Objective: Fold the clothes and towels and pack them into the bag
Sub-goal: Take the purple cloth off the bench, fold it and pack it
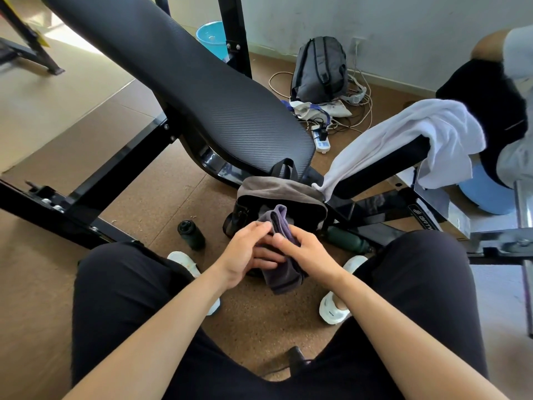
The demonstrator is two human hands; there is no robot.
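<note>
Currently both bare hands meet low between the seated person's knees, holding a folded purple-grey cloth (284,280). The left grip (251,252) has its fingers curled round the cloth's near side, the thumb lying along the top fold. The right grip (305,252) clasps the other side with its thumb pressed on the fabric. The cloth's upper end hangs just over the mouth of the open grey-and-black bag (282,189), which stands on the floor between the white shoes. A white towel (403,134) lies draped over a black padded rest to the right. A black bottle (191,235) stands left of the bag and a green bottle (346,239) lies on its right
</note>
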